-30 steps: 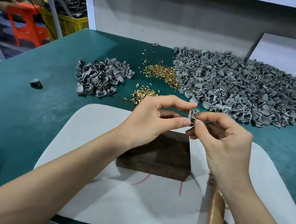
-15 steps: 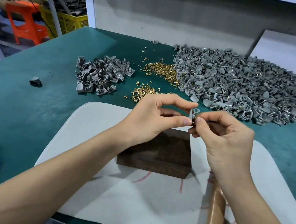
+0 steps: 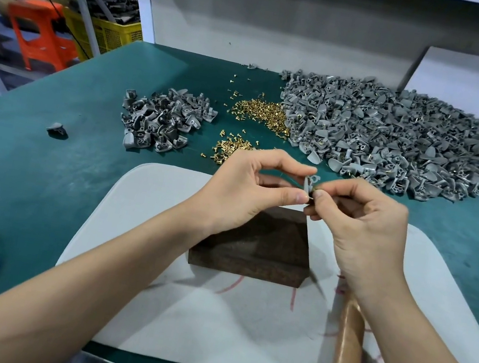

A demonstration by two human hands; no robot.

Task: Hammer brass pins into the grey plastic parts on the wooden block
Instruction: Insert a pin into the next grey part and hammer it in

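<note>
Over the block's (image 3: pixel 256 246) far edge, the left hand (image 3: pixel 242 194) pinches the part (image 3: pixel 309 183) while the right hand (image 3: pixel 361 230) pinches what seems a pin (image 3: pixel 313 189) into it, which should sit straight before any hammering.

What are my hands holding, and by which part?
The left hand pinches one grey plastic part by its top and bottom edges; the right hand pinches something tiny, likely a brass pin, at its side.

Wooden block (image 3: pixel 256 246) on mat (image 3: pixel 242 321), hammer handle (image 3: pixel 346 352) right, pins (image 3: pixel 261 111) between part piles behind.
</note>
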